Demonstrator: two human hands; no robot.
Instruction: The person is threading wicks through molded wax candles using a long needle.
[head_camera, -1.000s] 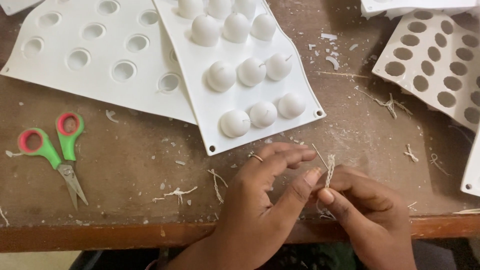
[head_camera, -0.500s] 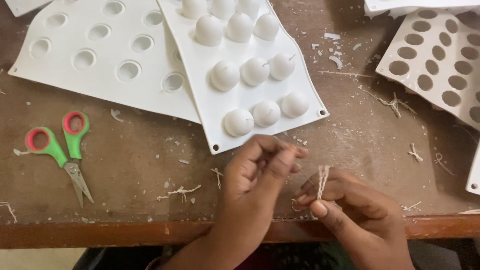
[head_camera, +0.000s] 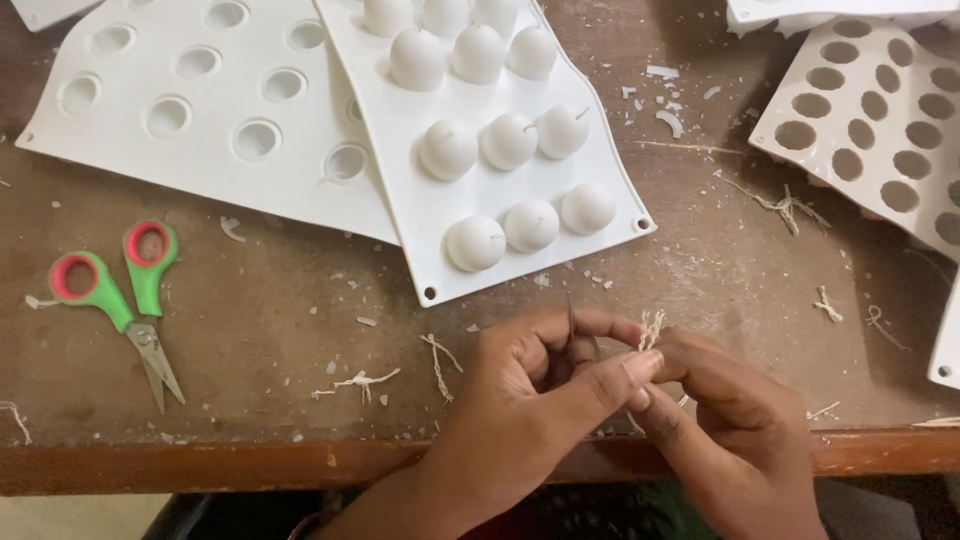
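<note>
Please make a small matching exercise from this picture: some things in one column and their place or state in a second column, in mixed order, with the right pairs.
Things:
1. scissors
2. twisted string
3. domed mould
4. hole mould

Places or states:
A. pinched between the fingers of the left hand and the right hand
B. at the right edge of the table
C. lying shut on the left
D. overlaps another white tray, above the hands

Pairs: 1-C, 2-A, 3-D, 4-B
</note>
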